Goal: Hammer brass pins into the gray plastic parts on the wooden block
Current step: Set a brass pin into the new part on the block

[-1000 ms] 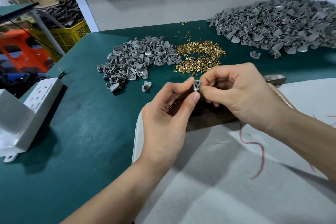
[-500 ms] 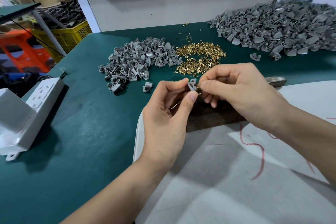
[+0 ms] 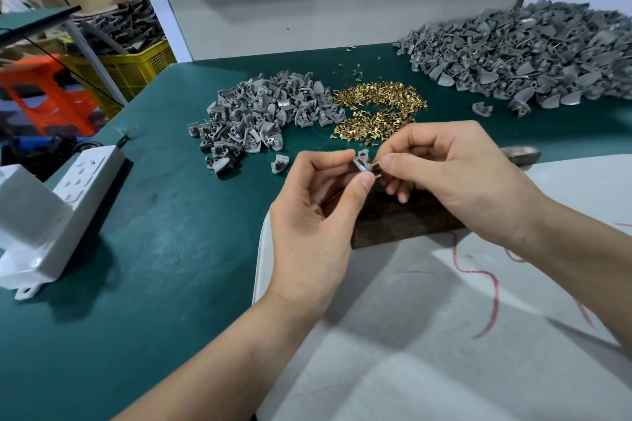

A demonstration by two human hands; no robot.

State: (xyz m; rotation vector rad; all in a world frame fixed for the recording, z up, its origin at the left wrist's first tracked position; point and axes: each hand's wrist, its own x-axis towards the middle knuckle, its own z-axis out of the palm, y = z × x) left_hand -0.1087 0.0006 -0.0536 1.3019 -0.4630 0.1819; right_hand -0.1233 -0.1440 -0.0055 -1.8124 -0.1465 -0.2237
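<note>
My left hand pinches a small gray plastic part between thumb and forefinger, above the dark wooden block. My right hand pinches a brass pin whose tip meets the part's side. A heap of brass pins lies on the green table behind my hands. Left of it sits a small pile of gray parts. A much larger pile of gray parts fills the far right. The hammer's head shows behind my right hand.
A white power strip lies at the left on the green mat. A pale sheet with red marks covers the near right. Loose gray parts lie apart. A yellow crate and orange stool stand beyond the table's left edge.
My hands drew slightly apart, so the brass pin now shows between my right fingertips and the part. The part has turned a little in my left fingers.
</note>
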